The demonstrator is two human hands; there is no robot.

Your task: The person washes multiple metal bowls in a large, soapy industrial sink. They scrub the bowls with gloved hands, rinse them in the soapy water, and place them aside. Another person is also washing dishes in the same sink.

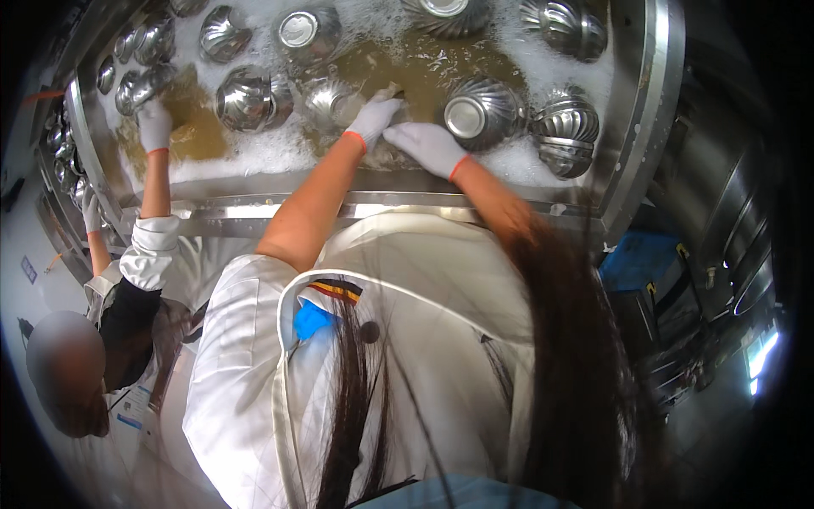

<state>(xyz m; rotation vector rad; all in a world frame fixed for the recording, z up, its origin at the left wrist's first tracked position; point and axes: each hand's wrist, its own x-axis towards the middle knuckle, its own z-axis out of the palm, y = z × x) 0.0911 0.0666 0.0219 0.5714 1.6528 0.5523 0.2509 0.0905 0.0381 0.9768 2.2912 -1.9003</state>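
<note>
My left hand (376,119), in a white glove with an orange cuff, reaches into brown, foamy water in a stainless steel sink (420,183). Close beside it is my right hand (428,147), gloved the same way, its fingers at the water's surface. Something greyish lies between the two hands, but splashing water blurs it and I cannot tell whether either hand grips it. A fluted metal bowl (465,119) sits upside down just right of my hands. To their left, another fluted bowl (328,102) is partly under water.
More fluted bowls float in the foam, including stacked ones (566,137) near the right wall. On the left, a co-worker's gloved hand (154,126) is at a bowl (145,86) in the same sink. Further left is another person's gloved hand (91,211). A blue container (638,259) stands right of the sink.
</note>
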